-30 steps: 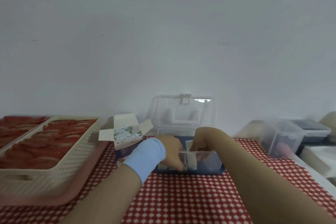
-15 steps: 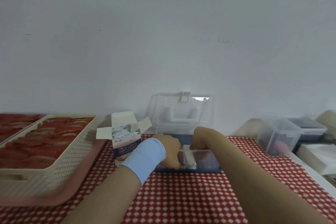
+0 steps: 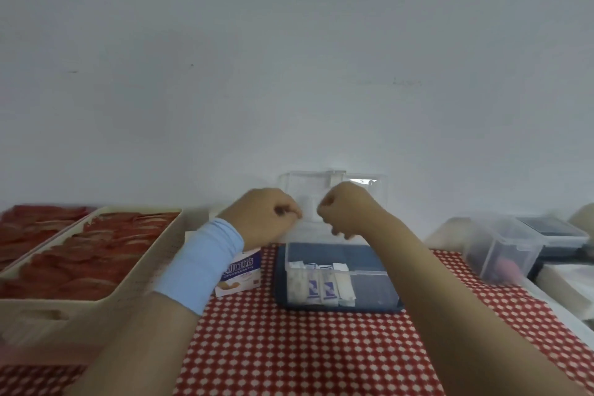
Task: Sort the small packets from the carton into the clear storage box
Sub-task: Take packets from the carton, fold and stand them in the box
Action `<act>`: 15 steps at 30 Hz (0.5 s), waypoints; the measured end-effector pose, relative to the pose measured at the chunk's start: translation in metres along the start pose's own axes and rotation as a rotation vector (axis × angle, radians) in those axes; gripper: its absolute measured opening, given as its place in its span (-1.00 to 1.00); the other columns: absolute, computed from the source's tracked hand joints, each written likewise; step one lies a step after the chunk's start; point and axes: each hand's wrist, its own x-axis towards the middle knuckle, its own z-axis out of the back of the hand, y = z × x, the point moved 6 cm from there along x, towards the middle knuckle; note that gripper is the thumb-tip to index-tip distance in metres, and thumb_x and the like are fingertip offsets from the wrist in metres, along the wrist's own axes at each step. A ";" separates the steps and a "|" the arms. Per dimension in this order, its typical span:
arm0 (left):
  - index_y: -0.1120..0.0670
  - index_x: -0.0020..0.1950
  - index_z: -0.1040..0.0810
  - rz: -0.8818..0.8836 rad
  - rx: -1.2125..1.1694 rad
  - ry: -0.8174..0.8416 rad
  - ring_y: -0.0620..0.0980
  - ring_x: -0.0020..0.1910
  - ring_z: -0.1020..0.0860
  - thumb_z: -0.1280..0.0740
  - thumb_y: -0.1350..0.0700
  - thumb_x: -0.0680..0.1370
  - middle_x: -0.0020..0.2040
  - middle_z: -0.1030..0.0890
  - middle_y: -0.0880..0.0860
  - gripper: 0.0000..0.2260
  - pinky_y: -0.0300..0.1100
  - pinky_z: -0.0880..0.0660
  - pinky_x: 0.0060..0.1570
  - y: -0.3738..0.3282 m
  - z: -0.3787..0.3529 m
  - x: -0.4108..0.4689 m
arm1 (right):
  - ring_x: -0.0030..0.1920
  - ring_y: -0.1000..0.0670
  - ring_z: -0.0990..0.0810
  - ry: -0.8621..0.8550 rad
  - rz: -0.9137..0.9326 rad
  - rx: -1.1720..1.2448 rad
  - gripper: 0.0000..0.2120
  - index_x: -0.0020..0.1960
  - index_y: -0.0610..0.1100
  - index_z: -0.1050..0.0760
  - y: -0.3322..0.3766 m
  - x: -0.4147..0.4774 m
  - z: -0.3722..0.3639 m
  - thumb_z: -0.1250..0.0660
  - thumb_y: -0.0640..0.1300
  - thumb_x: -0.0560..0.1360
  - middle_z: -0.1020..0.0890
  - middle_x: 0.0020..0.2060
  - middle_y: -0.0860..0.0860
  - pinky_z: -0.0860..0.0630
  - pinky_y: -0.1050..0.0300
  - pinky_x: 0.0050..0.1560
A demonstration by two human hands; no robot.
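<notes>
- Clear plastic storage box (image 3: pixel 376 286) sits on red-checked cloth (image 3: pixel 289 347); small white packets (image 3: pixel 316 288) stand upright in its front left part.
- Left hand (image 3: pixel 266 219) and right hand (image 3: pixel 345 212) hover clenched above it, partly covering its raised lid (image 3: pixel 308 182).
- Purple-white cardboard carton (image 3: pixel 241 267) stands just left, half hidden by a light blue wristband (image 3: pixel 202 264).

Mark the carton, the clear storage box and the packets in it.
carton (image 3: pixel 240 270): head view, printed front face.
clear storage box (image 3: pixel 373 288): head view, bare front wall.
packets (image 3: pixel 316 288): head view, middle of the upright row.
</notes>
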 end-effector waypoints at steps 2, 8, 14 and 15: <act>-0.11 -0.05 -0.66 0.067 -0.012 -0.148 -0.17 -0.02 -0.56 -0.30 0.14 0.58 0.00 -0.63 -0.14 -0.81 -0.32 -0.43 0.00 0.028 0.024 -0.005 | -0.10 -0.06 -0.70 -0.065 0.185 0.066 -0.81 0.04 -0.18 -0.67 0.032 -0.007 -0.002 -0.29 -0.17 0.58 -0.72 -0.06 -0.06 -0.65 0.03 -0.06; -0.18 -0.06 -0.57 0.261 0.051 -0.208 -0.19 -0.07 -0.51 -0.33 0.17 0.54 0.01 -0.57 -0.14 -0.79 -0.29 -0.40 -0.07 0.099 0.030 -0.026 | 0.19 0.01 -0.58 0.053 0.377 -0.117 -0.74 0.27 -0.03 -0.61 0.081 -0.009 -0.049 -0.35 -0.11 0.59 -0.64 0.20 0.03 -0.50 0.08 0.26; -0.11 0.06 -0.62 0.267 -0.010 -0.221 -0.16 0.00 -0.55 -0.30 0.09 0.60 0.07 -0.61 -0.13 -0.86 -0.20 -0.48 0.13 0.122 0.020 -0.035 | 0.10 0.00 -0.57 0.074 0.384 -0.262 -0.78 0.16 0.06 -0.66 0.095 0.006 -0.082 -0.37 0.04 0.55 -0.63 0.14 0.05 -0.48 0.13 0.00; -0.07 0.08 -0.64 0.257 -0.022 -0.230 -0.15 0.02 -0.55 -0.28 0.10 0.61 0.08 -0.61 -0.12 -0.84 -0.23 -0.46 0.12 0.124 0.021 -0.036 | 0.05 0.00 -0.58 0.082 0.384 -0.250 -0.83 0.08 0.04 -0.69 0.096 0.008 -0.086 -0.38 0.02 0.54 -0.64 0.07 0.05 -0.48 0.14 -0.05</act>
